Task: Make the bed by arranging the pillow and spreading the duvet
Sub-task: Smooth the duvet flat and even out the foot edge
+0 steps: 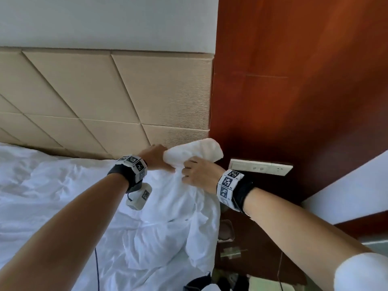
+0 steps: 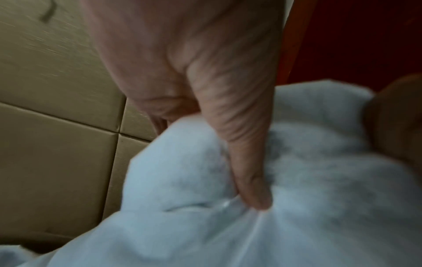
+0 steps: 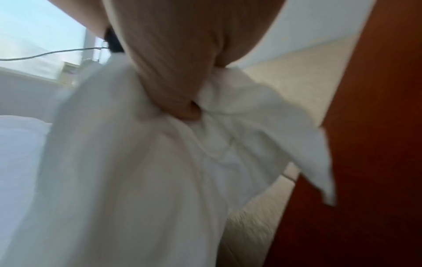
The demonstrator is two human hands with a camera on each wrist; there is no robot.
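Note:
The white duvet (image 1: 172, 206) lies crumpled at the bed's right head end, and one bunched corner (image 1: 199, 151) is raised against the headboard. My left hand (image 1: 156, 157) grips that corner from the left. In the left wrist view its thumb (image 2: 251, 180) digs into the duvet (image 2: 297, 216). Just right of it and slightly nearer to me, my right hand (image 1: 197, 172) clutches the same bunch. The right wrist view shows the right hand (image 3: 178, 72) closed round gathered duvet cloth (image 3: 137, 180), which hangs below it.
A beige padded headboard (image 1: 105, 91) runs behind the bed. Close on the right stands a red-brown wooden panel (image 1: 294, 80) with a white switch plate (image 1: 260, 168). Below that is a dark nightstand (image 1: 241, 248). Wrinkled white bedding (image 1: 42, 196) covers the mattress to the left.

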